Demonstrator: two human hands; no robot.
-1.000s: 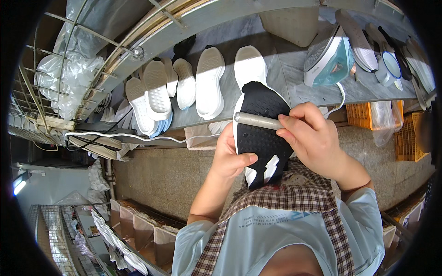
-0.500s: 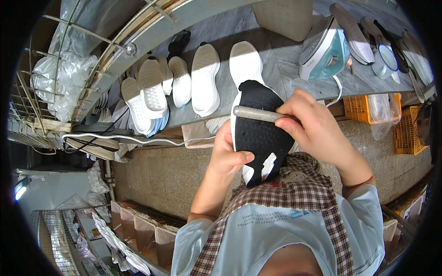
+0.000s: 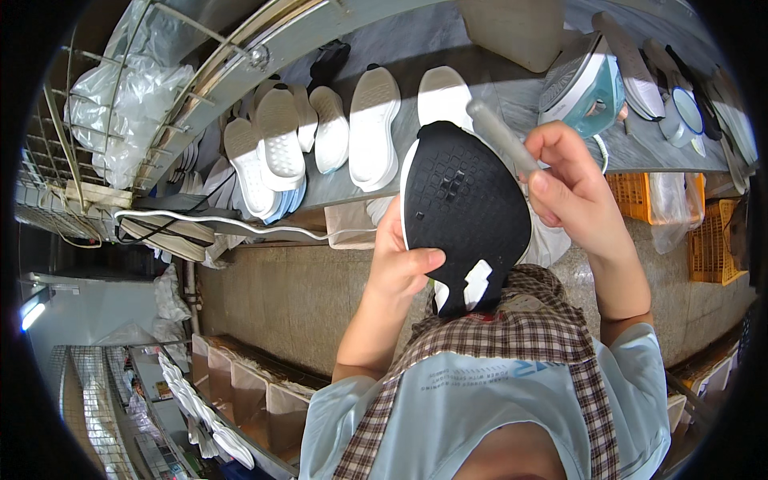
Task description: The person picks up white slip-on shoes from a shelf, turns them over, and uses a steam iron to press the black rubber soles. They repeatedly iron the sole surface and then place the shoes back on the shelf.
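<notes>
A shoe (image 3: 472, 212) is held sole-up at my chest, its black textured outsole toward me, with white showing along the left edge and in a cutout near its lower end. My left hand (image 3: 404, 262) is closed around the shoe's left side, thumb pressed on the outsole. In my right hand (image 3: 572, 188), thumb and fingers grip a grey metal rod (image 3: 498, 132). The rod is tilted up and to the left, its tip over the shoe's upper right, apart from the sole as far as I can see. Just beyond the shoe's far end lies a white shoe sole (image 3: 445, 94) on the bench.
More white soles (image 3: 374, 132) stand along the grey bench (image 3: 512, 100). To the right are a teal-and-white iron (image 3: 578, 88), a white mug (image 3: 680, 118) and several more soles. Orange crates (image 3: 712, 244) sit below on the right. A white cable (image 3: 256, 230) runs along the bench's front.
The rod has lifted off the outsole, swinging up and to the right with my right hand. My left hand still holds the shoe, and the whole view has shifted slightly.
</notes>
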